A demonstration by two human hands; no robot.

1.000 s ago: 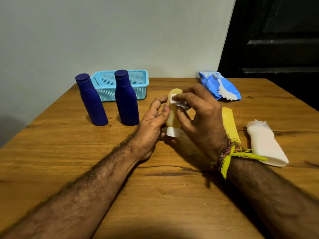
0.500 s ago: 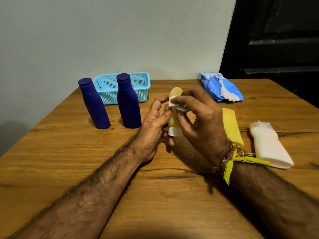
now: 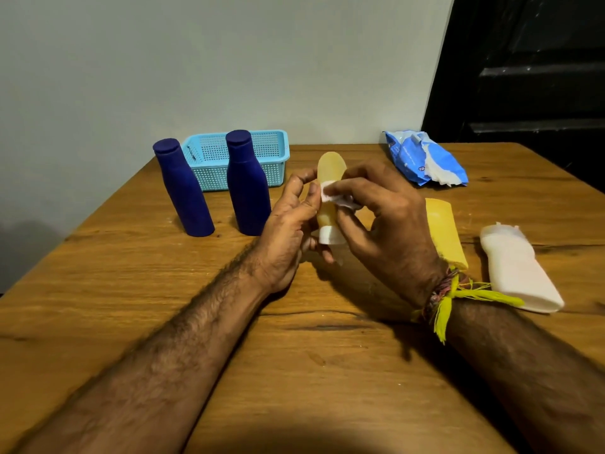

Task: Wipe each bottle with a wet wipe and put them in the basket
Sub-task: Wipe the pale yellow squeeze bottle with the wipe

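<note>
Fingers (image 3: 340,188) of the right hand (image 3: 389,224) pinch a crumpled white wet wipe (image 3: 334,196) against the side of a small yellow bottle (image 3: 329,191), which stands upside down with its white cap (image 3: 329,236) at the bottom. The left hand (image 3: 288,231) curls round the same yellow bottle from the other side, thumb and forefinger on its body and lower fingers tucked under the cap, so the bottle is held just above the wooden surface (image 3: 294,355), between the two hands.

Behind the left hand stand two dark blue bottles, one at far left (image 3: 184,188) leaning slightly in the wide-angle view, the other (image 3: 247,183) just beside the hand; both are upright with caps on. Behind them, near the wall, sits a light blue mesh basket (image 3: 278,149), partly hidden by the blue bottles; what shows of its inside holds nothing.

To the right of the right hand a second yellow bottle (image 3: 445,231) lies on the surface, partly covered by the wrist. Further right lies a white bottle (image 3: 517,270) on its side, apart from the yellow one. At the back right is a blue and white pack of wet wipes (image 3: 422,157), open, with a white wipe poking out. A band of coloured threads with yellow strands (image 3: 448,296) is tied round the right wrist.
</note>
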